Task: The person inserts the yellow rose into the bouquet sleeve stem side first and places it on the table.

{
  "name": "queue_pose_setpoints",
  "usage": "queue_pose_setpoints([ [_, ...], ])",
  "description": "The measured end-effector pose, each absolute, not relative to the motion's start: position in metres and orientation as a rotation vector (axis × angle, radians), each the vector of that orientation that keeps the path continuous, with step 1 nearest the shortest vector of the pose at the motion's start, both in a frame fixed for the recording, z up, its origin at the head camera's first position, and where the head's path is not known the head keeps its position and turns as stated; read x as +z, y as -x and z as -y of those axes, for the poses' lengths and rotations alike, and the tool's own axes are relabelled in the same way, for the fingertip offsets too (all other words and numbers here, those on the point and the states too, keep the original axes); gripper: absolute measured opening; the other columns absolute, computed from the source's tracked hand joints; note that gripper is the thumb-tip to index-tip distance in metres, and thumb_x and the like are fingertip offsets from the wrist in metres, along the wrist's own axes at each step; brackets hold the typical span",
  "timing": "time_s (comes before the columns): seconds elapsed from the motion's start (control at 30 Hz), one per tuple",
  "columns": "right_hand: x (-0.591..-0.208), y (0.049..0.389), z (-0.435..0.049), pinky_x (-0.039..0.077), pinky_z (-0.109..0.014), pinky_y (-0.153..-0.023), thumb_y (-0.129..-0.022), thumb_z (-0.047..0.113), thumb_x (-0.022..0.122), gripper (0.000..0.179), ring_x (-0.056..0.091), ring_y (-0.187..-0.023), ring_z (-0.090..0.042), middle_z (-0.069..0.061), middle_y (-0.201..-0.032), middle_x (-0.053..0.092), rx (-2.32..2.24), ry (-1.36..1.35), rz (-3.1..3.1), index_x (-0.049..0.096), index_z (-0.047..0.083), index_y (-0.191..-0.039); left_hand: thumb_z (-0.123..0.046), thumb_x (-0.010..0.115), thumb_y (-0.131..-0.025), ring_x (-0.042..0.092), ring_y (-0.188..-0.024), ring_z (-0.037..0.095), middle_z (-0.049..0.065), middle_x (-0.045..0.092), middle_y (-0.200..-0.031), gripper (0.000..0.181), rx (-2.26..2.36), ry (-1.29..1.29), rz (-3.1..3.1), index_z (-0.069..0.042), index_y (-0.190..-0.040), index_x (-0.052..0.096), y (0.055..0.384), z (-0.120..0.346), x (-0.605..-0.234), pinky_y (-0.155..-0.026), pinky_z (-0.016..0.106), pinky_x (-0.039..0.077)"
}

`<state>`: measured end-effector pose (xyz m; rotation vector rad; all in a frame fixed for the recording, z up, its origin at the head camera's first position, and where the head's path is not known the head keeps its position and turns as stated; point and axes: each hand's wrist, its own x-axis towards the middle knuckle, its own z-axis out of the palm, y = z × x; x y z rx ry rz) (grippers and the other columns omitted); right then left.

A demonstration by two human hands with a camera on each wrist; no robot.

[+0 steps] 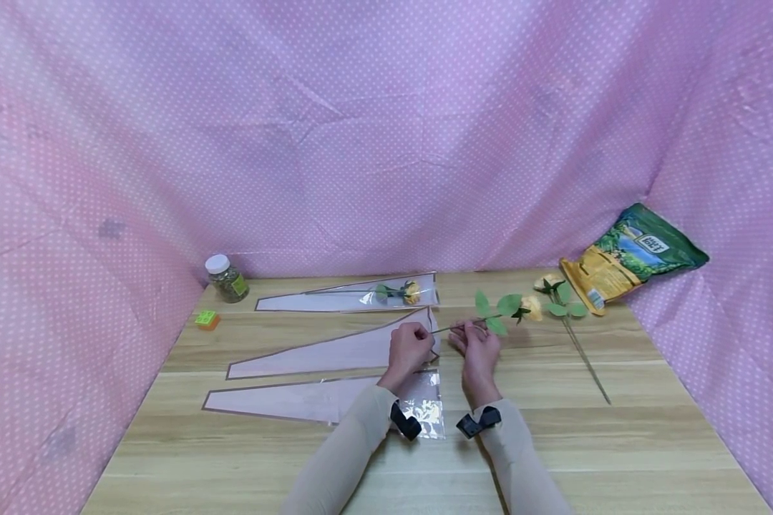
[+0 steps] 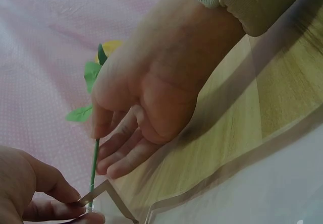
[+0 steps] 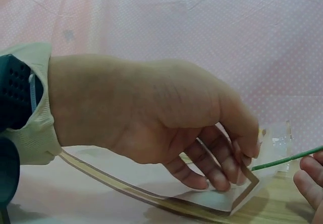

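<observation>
My left hand (image 1: 411, 347) pinches the mouth of the middle flower sleeve (image 1: 328, 352), a clear, tapered wrapper with a dark border. In the left wrist view its fingertips are at the sleeve's bent edge, beside the lower end of a green stem (image 2: 95, 166). With thumb and fingers my right hand (image 1: 479, 350) holds this stem, part of an artificial yellow rose (image 1: 530, 308) whose bloom points right. The stem end meets the sleeve mouth in the right wrist view, partly hidden by the left fingers (image 3: 219, 176).
Another sleeve (image 1: 277, 304) at the back contains a yellow rose (image 1: 411, 292); a third sleeve (image 1: 277, 404) lies in front, under my left forearm. More roses (image 1: 557, 309) lie right, beside a green-yellow snack bag (image 1: 638, 250). A jar (image 1: 230, 282) and small colored blocks (image 1: 207, 319) stand left.
</observation>
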<state>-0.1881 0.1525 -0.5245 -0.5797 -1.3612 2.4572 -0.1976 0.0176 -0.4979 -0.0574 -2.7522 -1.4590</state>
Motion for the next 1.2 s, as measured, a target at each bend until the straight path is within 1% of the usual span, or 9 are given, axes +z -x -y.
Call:
queue_pose_setpoints([
  [0.2,-0.525,0.187,-0.148,0.061,-0.026,-0.075,-0.102,0.008,0.052,0.019,0.072,-0.079,-0.01,-0.004,-0.089,0.072,2.451,0.561,1.377,0.049,-0.004,-0.116,-0.008,0.065,-0.078,0.053,-0.058,0.008,0.001,0.067,-0.066,0.011,-1.442,0.085,2.743,-0.009,-0.069,0.069,0.198,-0.019,-0.5,-0.056,0.02,0.041],
  [0.33,-0.524,0.188,-0.146,0.06,-0.025,-0.074,-0.102,0.008,0.052,0.021,0.072,-0.079,-0.01,-0.002,-0.087,0.071,2.446,0.564,1.377,0.047,-0.005,-0.119,-0.009,0.065,-0.078,0.053,-0.059,0.009,0.0,0.066,-0.065,0.01,-1.424,0.103,2.74,-0.009,-0.068,0.069,0.2,-0.019,-0.5,-0.056,0.021,0.041],
  [0.43,-0.523,0.187,-0.145,0.06,-0.024,-0.073,-0.102,0.008,0.052,0.024,0.072,-0.078,-0.01,-0.003,-0.088,0.071,2.451,0.571,1.374,0.047,-0.005,-0.121,-0.009,0.065,-0.077,0.052,-0.059,0.009,0.0,0.065,-0.065,0.01,-1.421,0.123,2.744,-0.009,-0.068,0.068,0.201,-0.019,-0.499,-0.057,0.021,0.041],
  [0.57,-0.524,0.187,-0.144,0.06,-0.024,-0.071,-0.102,0.006,0.053,0.017,0.072,-0.076,-0.01,-0.004,-0.088,0.072,2.46,0.565,1.351,0.049,-0.001,-0.116,-0.008,0.065,-0.077,0.051,-0.06,0.008,0.0,0.064,-0.064,0.009,-1.415,0.189,2.749,-0.009,-0.068,0.068,0.205,-0.018,-0.499,-0.058,0.02,0.041],
  [0.67,-0.524,0.186,-0.144,0.06,-0.023,-0.07,-0.102,0.006,0.052,0.011,0.072,-0.075,-0.01,-0.002,-0.085,0.072,2.459,0.552,1.34,0.049,0.002,-0.111,-0.008,0.065,-0.077,0.05,-0.061,0.008,-0.001,0.063,-0.065,0.009,-1.403,0.256,2.763,-0.008,-0.068,0.068,0.208,-0.017,-0.5,-0.059,0.02,0.04],
  [0.8,-0.524,0.186,-0.144,0.06,-0.023,-0.069,-0.102,0.006,0.052,0.009,0.072,-0.075,-0.01,0.0,-0.083,0.071,2.454,0.54,1.342,0.049,0.004,-0.109,-0.008,0.065,-0.077,0.049,-0.062,0.007,-0.002,0.061,-0.065,0.009,-1.393,0.334,2.785,-0.008,-0.069,0.067,0.212,-0.014,-0.501,-0.06,0.02,0.04],
  [0.87,-0.524,0.186,-0.144,0.06,-0.023,-0.07,-0.102,0.007,0.053,0.009,0.072,-0.076,-0.01,-0.001,-0.085,0.071,2.453,0.54,1.338,0.049,0.004,-0.109,-0.007,0.065,-0.078,0.049,-0.062,0.007,-0.002,0.061,-0.065,0.009,-1.406,0.359,2.799,-0.008,-0.069,0.067,0.213,-0.013,-0.501,-0.06,0.019,0.04],
  [1.07,-0.524,0.185,-0.144,0.061,-0.025,-0.073,-0.099,0.005,0.057,0.008,0.073,-0.08,-0.011,-0.005,-0.09,0.071,2.448,0.553,1.278,0.054,0.003,-0.106,-0.007,0.065,-0.078,0.049,-0.061,0.007,0.0,0.063,-0.067,0.006,-1.483,0.374,2.803,-0.007,-0.072,0.068,0.214,-0.01,-0.499,-0.058,0.019,0.041],
  [1.2,-0.524,0.185,-0.145,0.061,-0.026,-0.076,-0.099,0.006,0.057,0.015,0.073,-0.082,-0.012,-0.006,-0.09,0.072,2.458,0.563,1.266,0.055,-0.002,-0.112,-0.007,0.064,-0.078,0.049,-0.061,0.007,-0.001,0.063,-0.067,0.007,-1.497,0.375,2.791,-0.007,-0.072,0.068,0.216,-0.01,-0.501,-0.057,0.019,0.04],
])
